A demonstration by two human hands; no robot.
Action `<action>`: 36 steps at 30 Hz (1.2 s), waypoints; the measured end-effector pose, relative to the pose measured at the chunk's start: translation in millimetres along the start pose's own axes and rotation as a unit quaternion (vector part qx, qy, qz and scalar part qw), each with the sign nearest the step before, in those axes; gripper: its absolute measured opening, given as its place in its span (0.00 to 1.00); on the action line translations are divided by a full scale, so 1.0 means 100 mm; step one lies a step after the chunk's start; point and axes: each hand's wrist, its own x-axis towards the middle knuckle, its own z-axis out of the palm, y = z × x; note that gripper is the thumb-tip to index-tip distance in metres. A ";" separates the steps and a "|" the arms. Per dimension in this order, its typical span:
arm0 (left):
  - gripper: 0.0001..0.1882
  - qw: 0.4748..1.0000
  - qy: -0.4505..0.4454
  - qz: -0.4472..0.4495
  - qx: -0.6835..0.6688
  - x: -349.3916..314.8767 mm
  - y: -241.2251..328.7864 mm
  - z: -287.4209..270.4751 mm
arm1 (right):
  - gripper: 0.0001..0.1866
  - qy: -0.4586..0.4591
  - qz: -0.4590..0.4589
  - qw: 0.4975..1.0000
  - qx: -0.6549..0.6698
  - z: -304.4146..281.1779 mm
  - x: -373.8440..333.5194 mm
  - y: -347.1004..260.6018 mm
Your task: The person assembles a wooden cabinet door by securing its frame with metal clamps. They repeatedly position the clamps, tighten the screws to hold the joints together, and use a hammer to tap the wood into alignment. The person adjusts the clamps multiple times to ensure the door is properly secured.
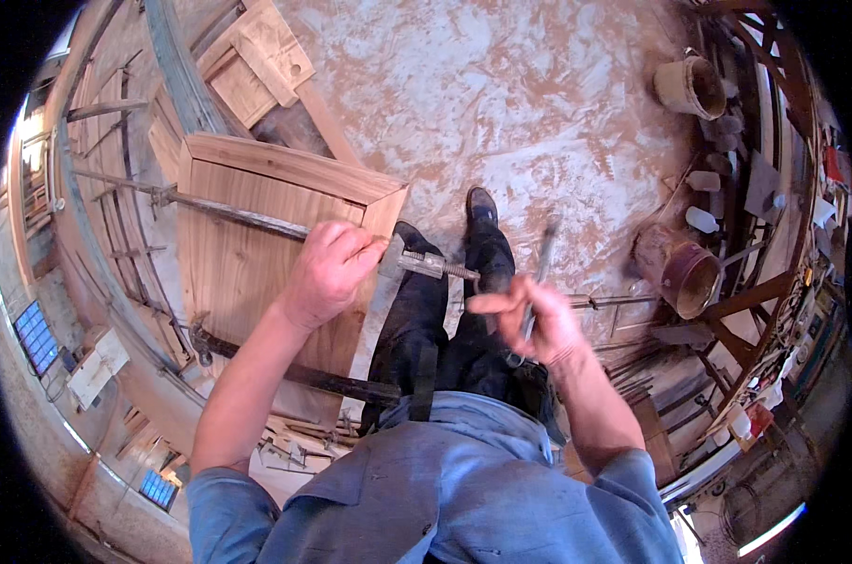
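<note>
A wooden frame-and-panel door (257,282) lies at my left, with a mitred frame along its far and right edges. A long bar clamp (247,217) crosses it, its screw end (435,265) sticking out past the right edge. My left hand (327,273) is closed over the clamp bar, fingertips pinched together at the door's edge; what lies between them is hidden. My right hand (540,321) is smeared by motion beside the screw end, fingers around a slim grey metal rod (547,254), index finger pointing toward the clamp.
A hammer (201,344) and a dark bar (341,381) lie across the door's near part. Farther off are loose wooden pieces (257,61). Two buckets (681,86) (686,277) and white plastic bottles (701,219) stand at right. My shoes (481,204) are on the dusty floor.
</note>
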 end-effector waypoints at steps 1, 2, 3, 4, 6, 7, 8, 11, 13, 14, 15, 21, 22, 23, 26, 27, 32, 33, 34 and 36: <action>0.12 1.000 0.000 0.002 0.002 0.02 0.00 0.00 | 0.16 0.030 0.021 0.999 0.003 0.00 0.03 0.14; 0.12 1.000 -0.003 0.005 0.001 0.03 0.01 0.00 | 0.16 0.114 0.032 0.993 -0.005 0.02 0.08 0.20; 0.12 1.000 -0.005 0.008 0.001 0.04 0.00 0.00 | 0.15 0.176 0.024 0.984 0.016 -0.04 0.16 0.20; 0.12 1.000 -0.009 0.007 0.002 0.03 0.00 -0.01 | 0.15 0.236 0.019 0.971 0.037 -0.06 0.29 0.15; 0.12 1.000 0.002 0.006 0.006 0.04 0.01 -0.01 | 0.15 0.174 -0.076 0.981 0.047 -0.15 0.36 -0.07; 0.13 1.000 0.007 0.006 0.006 0.04 0.00 -0.01 | 0.15 0.140 -0.107 0.983 0.042 -0.11 0.31 -0.12; 0.13 1.000 0.004 0.007 0.007 0.02 -0.01 -0.02 | 0.15 0.106 -0.137 0.984 0.038 -0.06 0.26 -0.16; 0.13 1.000 0.008 0.006 0.007 0.01 -0.01 0.00 | 0.18 0.041 0.007 0.999 -0.003 -0.11 -0.04 -0.02; 0.13 1.000 0.011 0.008 0.010 0.03 0.01 0.00 | 0.17 0.082 0.060 0.994 -0.026 -0.02 -0.06 0.09; 0.13 1.000 0.010 0.008 0.009 0.03 0.01 0.00 | 0.17 0.117 0.031 0.992 -0.021 -0.04 0.00 0.10; 0.13 1.000 0.008 0.010 0.009 0.04 0.01 -0.01 | 0.16 0.150 0.001 0.989 -0.014 -0.09 0.08 0.08; 0.12 1.000 0.008 -0.002 0.003 0.00 0.00 0.00 | 0.14 0.132 -0.178 0.969 -0.106 -0.02 0.10 -0.27; 0.12 1.000 0.009 -0.004 0.002 0.00 0.00 0.01 | 0.16 0.095 -0.243 0.948 -0.180 0.02 0.03 -0.30; 0.12 1.000 0.009 -0.005 0.001 -0.01 -0.01 0.02 | 0.15 0.084 -0.243 0.944 -0.207 0.10 -0.03 -0.32; 0.12 1.000 0.007 -0.006 0.007 0.00 0.00 0.02 | 0.11 0.220 -0.142 0.845 -0.467 0.73 0.01 -0.45; 0.12 1.000 0.006 -0.003 0.008 0.01 0.00 0.02 | 0.10 0.149 -0.208 0.753 -0.606 0.76 0.13 -0.45; 0.12 1.000 0.002 -0.010 0.001 0.00 0.00 0.01 | 0.17 -0.003 -0.139 0.494 -0.858 0.62 0.64 -0.65; 0.12 1.000 0.002 -0.008 -0.003 0.01 0.00 0.00 | 0.20 -0.005 -0.079 0.487 -0.870 0.72 0.70 -0.65; 0.12 1.000 0.002 -0.005 -0.008 0.02 0.00 0.00 | 0.23 -0.007 -0.020 0.478 -0.878 0.78 0.76 -0.65; 0.13 1.000 0.002 -0.011 -0.008 0.03 0.00 -0.02 | 0.27 -0.037 -0.004 0.470 -0.882 0.71 0.85 -0.61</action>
